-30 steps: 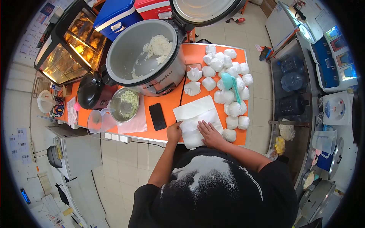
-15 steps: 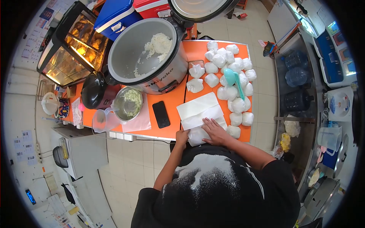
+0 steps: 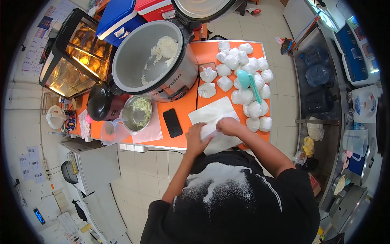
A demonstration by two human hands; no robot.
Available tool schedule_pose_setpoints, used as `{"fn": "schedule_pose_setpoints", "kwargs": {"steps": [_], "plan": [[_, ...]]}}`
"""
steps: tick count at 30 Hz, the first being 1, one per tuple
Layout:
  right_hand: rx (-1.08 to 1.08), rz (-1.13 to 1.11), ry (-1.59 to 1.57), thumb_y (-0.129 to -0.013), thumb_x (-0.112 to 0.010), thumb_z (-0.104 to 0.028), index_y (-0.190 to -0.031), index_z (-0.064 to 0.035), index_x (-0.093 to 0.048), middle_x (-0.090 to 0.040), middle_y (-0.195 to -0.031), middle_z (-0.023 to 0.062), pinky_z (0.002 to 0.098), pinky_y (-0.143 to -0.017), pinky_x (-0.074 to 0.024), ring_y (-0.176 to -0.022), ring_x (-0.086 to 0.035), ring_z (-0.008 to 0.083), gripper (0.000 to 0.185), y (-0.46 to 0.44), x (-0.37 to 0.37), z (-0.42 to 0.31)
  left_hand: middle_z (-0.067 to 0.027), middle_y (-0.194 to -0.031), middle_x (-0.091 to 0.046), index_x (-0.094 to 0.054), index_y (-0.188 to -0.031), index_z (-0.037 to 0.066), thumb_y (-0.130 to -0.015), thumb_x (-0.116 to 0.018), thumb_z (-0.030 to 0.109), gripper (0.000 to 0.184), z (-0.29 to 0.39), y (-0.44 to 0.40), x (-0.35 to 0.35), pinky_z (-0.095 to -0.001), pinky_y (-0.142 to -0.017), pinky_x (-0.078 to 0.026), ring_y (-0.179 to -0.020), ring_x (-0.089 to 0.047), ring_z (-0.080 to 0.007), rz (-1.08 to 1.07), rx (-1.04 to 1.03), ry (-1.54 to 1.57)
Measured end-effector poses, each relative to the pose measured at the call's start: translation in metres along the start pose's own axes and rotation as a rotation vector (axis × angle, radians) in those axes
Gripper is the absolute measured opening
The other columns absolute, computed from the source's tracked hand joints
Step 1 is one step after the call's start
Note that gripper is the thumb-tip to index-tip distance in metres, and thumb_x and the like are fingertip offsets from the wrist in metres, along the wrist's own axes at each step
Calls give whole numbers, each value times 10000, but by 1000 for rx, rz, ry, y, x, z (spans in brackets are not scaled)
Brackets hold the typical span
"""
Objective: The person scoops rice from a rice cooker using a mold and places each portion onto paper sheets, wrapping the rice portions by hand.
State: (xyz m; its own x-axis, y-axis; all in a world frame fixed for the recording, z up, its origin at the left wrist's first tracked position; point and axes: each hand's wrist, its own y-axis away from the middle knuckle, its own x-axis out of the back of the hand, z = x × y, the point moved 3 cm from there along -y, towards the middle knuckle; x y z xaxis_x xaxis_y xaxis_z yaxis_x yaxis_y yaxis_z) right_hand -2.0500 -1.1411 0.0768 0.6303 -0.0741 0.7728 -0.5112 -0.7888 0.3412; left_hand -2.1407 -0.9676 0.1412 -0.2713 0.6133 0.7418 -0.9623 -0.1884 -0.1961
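Paper: on the orange table at the near edge, its middle raised in a fold between both hands.
Left hand: closed on the left end of the fold, fingers over, thumb on the near side.
Right hand: curled at the fold's right end; fingertips hidden, so a pinch cannot be confirmed.
Packets: white, grouped beyond and right of the paper; green spoon lying on top.
Phone: flat, left of the paper.
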Motion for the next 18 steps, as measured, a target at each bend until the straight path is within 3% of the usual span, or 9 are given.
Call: {"fn": "schedule_pose_setpoints", "kwargs": {"steps": [1, 2, 4, 7, 9, 11, 14, 18], "plan": [[-38, -51, -15, -865, -625, -170, -961, -78, -723, -719, -923, 148, 456, -810, -535, -919, -689, 329, 165, -5, 7, 0, -90, -869, -699, -693, -1060, 78, -871, -738, 366, 348, 19, -13, -4, -396, -746, -513, -848, -668, -256, -127, -335, -213], [-38, -58, -13, -865, -625, -170, -961, -78, -723, -719, -923, 148, 456, -810, -535, -919, -689, 329, 165, -11, 8, 0, -90, -869, -699, -693, -1060, 78, -871, -738, 366, 348, 3, -22, -17, -396, -746, -513, -848, -668, -256, -126, -329, -210], [-104, -32, 20, -845, -667, -153, -964, -82, -735, -725, -916, 155, 452, -797, -539, -897, -690, 339, 154, -20, 5, 7, -128, -859, -713, -743, -978, 72, -831, -775, 295, 269, -59, -29, -63, -373, -743, -518, -769, -673, -268, -711, 147, 54], [-128, 99, -158, -834, -693, -106, -968, -60, -722, -726, -905, 153, 436, -786, -543, -882, -691, 347, 144, -10, 4, 25, -116, -944, -744, -758, -947, 73, -822, -786, 336, 292, -80, -47, -67, -374, -788, -527, -891, -697, -256, -857, 226, 81], [-131, 128, -244, -825, -702, -85, -961, -51, -712, -723, -897, 153, 433, -783, -541, -882, -691, 346, 140, -3, 3, 42, -130, -934, -744, -744, -959, 66, -837, -777, 302, 267, -86, -39, -70, -386, -781, -529, -870, -705, -271, -865, 268, 112], [-128, 155, -328, -816, -710, -63, -954, -42, -702, -721, -888, 153, 431, -781, -540, -883, -691, 346, 140, -5, -2, 52, -138, -939, -743, -722, -988, 59, -843, -771, 260, 253, -89, -32, -69, -392, -778, -531, -882, -707, -286, -673, 271, 177], [-240, 248, -334, -806, -736, -60, -985, -38, -676, -717, -859, 160, 440, -787, -529, -857, -691, 345, 190, -5, -4, 53, -136, -915, -739, -705, -1021, 77, -838, -772, 236, 251, -91, -22, -72, -406, -775, -530, -890, -706, -309, -556, 262, 194], [-268, 385, -163, -770, -774, -96, -1016, -36, -651, -684, -1016, 156, 461, -825, -505, -936, -665, 338, 281, -12, -17, 43, -121, -893, -732, -702, -1004, 102, -825, -780, 221, 228, -77, -22, -72, -406, -753, -527, -893, -698, -311, -500, 413, 19]]}}
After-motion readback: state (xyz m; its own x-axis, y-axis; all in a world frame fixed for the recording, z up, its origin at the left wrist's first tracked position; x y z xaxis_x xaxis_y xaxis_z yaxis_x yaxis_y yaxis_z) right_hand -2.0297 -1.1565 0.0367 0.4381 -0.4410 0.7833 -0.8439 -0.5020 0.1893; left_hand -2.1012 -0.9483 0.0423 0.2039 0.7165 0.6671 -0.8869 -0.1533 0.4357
